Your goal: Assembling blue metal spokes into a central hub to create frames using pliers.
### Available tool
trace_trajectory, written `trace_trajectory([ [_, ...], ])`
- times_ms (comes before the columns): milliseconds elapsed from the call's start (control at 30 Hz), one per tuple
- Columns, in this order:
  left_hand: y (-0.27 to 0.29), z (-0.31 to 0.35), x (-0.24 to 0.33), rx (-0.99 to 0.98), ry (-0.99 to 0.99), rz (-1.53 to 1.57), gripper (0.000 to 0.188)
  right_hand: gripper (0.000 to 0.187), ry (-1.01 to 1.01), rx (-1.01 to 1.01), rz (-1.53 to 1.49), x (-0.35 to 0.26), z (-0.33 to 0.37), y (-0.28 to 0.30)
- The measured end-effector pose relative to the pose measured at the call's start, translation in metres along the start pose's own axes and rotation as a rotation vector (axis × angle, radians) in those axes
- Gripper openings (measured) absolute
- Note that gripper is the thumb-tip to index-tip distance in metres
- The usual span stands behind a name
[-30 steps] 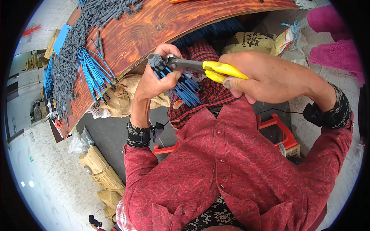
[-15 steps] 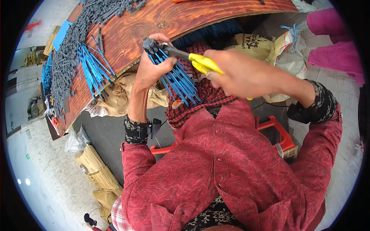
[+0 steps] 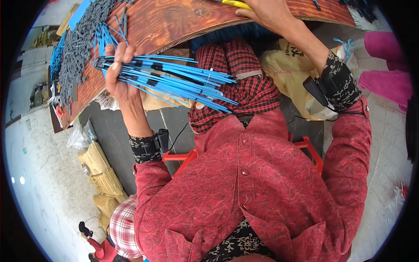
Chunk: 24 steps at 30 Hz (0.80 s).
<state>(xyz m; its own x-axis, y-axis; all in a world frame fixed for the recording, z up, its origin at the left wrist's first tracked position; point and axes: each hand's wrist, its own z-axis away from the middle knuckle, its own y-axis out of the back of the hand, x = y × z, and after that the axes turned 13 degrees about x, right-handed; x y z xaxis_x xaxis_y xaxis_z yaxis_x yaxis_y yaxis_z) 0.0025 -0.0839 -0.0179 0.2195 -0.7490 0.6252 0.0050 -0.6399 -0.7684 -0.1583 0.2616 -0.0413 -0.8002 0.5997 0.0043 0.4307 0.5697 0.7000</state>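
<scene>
Left hand [image 3: 118, 81], raised, grips the blue strand bundle [image 3: 183, 78] near one end. Right hand [image 3: 267, 13] extends over the tabletop [image 3: 174, 25], at yellow-handled tool [image 3: 236, 4]; closure indeterminable from here.

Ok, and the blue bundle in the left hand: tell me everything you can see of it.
The blue bundle is many slim, straight rods, plastic by the look, with black sections along them. They gather at a dark end on the left and fan out rightward, sloping slightly down. The left hand grips it near the gathered end. The free ends extend above the plaid cloth on the lap; whether they touch it is unclear.
</scene>
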Motion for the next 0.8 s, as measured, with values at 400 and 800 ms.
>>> trace_trajectory([
  [400,0.007,0.021,-0.062,0.266,0.038,0.525,0.018,0.031,-0.495,-0.178,-0.413,-0.067,0.132,0.052],
  [800,0.057,0.064,-0.154,0.486,0.435,0.358,0.029,0.063,-0.447,0.114,-1.014,-0.128,0.100,0.020],
])
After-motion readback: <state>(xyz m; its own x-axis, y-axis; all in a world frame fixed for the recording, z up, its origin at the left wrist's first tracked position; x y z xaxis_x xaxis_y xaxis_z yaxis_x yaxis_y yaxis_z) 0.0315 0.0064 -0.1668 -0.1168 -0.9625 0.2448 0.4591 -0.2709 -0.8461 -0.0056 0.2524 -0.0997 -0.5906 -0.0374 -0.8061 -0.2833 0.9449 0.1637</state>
